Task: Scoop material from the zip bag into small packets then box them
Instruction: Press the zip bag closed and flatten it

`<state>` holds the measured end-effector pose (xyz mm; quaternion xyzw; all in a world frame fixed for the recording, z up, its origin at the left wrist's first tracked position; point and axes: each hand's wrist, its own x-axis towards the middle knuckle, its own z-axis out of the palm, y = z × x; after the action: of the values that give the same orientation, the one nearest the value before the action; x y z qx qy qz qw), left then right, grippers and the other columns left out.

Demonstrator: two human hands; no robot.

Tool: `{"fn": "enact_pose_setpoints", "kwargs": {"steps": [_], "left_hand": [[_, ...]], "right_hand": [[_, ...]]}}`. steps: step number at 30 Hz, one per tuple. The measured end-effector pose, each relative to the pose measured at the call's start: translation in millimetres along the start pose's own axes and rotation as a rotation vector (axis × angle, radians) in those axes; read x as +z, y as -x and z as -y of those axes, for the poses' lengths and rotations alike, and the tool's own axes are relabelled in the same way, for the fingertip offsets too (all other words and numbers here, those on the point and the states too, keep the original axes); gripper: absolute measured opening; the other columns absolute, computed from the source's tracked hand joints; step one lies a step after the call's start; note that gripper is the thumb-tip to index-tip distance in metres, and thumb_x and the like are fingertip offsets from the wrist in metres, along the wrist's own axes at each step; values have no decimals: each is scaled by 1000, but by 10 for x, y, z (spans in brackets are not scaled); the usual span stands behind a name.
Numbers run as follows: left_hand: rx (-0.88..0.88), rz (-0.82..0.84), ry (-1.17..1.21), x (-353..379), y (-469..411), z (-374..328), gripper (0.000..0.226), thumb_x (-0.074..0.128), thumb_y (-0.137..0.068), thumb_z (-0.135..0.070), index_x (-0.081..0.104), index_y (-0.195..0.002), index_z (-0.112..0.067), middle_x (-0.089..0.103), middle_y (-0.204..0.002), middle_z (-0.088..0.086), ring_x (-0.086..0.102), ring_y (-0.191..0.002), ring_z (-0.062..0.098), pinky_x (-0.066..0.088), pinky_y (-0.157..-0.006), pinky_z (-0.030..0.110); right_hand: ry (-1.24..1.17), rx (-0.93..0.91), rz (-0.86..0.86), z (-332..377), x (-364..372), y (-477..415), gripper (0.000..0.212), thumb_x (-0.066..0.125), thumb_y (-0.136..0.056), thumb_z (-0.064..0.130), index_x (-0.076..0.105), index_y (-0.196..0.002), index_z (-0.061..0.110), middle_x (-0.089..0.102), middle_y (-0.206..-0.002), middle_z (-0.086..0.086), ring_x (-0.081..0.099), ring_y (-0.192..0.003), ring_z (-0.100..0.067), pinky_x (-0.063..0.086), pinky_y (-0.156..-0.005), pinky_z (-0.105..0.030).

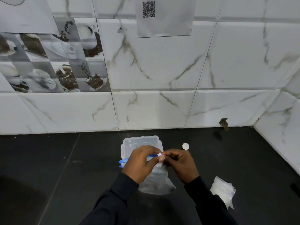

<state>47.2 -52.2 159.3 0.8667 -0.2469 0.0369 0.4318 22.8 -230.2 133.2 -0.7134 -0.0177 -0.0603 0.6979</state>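
The zip bag (156,181) is held up between both hands, just above the dark desk (65,159) and in front of the clear plastic box (141,140). Its blue zip strip runs nearly level from left to right, and the transparent body hangs down from it toward the person. The left hand (141,164) is curled over the strip and grips it. The right hand (181,164) meets it at the right end, fingers bent, the tips pinching the bag just beside the small white slider (159,154). So the slider lies between the two hands, nearest to the right fingertips. I judge that the next move must draw it along the strip toward the left. The bag looks thin, crumpled and cloudy; what is inside I cannot tell. A white round scoop (185,146) lies on the desk just behind the right hand, and a pile of small packets (223,190) lies to the right, well apart from the bag.
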Motion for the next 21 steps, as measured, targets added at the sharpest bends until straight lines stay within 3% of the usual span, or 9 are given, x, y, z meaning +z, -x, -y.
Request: {"fn": "enact_pose_setpoints", "kwargs": {"steps": [3,7,12,16,21], "left_hand": [[-22,55,39,12,-18,-22,18,68,-86,-44,71,-88,-26,70,-85,-12,62,-84,5,49,-74,20],[-44,61,-7,33,-53,-34,14,69,-86,-36,67,-79,-24,67,-74,-9,62,-75,8,48,-65,22],[-26,32,-130,22,-78,-21,11,65,-84,-36,63,-78,-27,66,-75,-12,61,-77,8,51,-72,32],[-2,41,-243,25,-14,-9,5,60,-85,-26,61,-82,-30,66,-82,-14,59,-81,9,51,-75,36],[0,28,-296,-45,53,-17,7,60,-86,-23,63,-85,-29,68,-87,-13,59,-84,10,51,-75,33]], "right_hand": [[20,10,48,25,-23,43,6,76,-83,8,78,-86,3,72,-78,-21,66,-64,-26,58,-62,-36],[39,22,36,28,-12,113,9,78,-83,17,77,-80,8,72,-74,-16,65,-62,-20,57,-62,-37],[74,-40,-35,42,44,155,13,79,-82,20,77,-77,8,71,-70,-12,63,-60,-22,55,-59,-40],[160,-93,-103,-44,92,204,12,72,-86,4,77,-78,11,73,-73,-7,68,-66,-28,56,-65,-45],[187,-151,-228,-107,174,245,15,70,-86,0,77,-81,12,75,-77,1,71,-72,-18,59,-67,-34]]}}
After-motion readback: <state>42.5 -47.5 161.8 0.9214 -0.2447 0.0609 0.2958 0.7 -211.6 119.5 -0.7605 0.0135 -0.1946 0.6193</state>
